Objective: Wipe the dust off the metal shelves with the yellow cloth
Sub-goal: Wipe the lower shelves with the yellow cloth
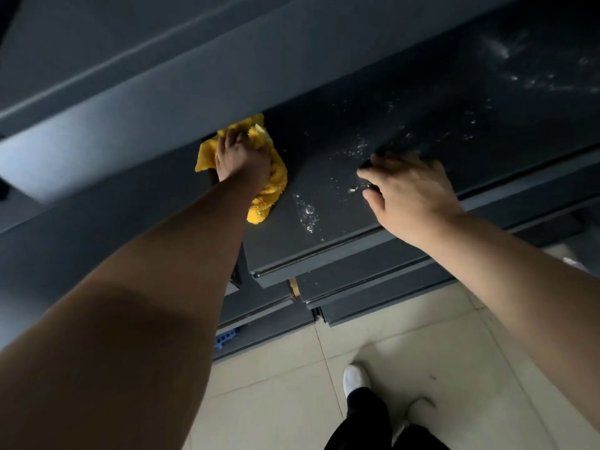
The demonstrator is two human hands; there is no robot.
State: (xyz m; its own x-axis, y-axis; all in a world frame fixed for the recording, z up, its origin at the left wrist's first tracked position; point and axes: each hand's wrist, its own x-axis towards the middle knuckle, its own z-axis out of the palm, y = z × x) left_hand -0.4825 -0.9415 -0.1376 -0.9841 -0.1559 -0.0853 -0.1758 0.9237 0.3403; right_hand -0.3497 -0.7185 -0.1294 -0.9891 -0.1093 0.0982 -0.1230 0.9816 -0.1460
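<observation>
Cloth (272, 177) soft and floppy, best bunched in the palm: left hand (242, 159) clamped on it against dusty shelf (324, 177), right hand (409, 193) splayed, empty.

We cannot see the part of the crumpled yellow fluffy cloth (276, 177) that lies under the left hand (242, 157), and its far corner slips beneath the dark grey metal shelf above (136, 125). The fingertips of the right hand (410, 193) blur against the dusty dark metal shelf (324, 177). A small blue plastic object (224, 338) is half hidden behind the left forearm. The bottom edge cuts off our dark trousers (363, 417), and the second white shoe (422, 409) is blurred.
</observation>
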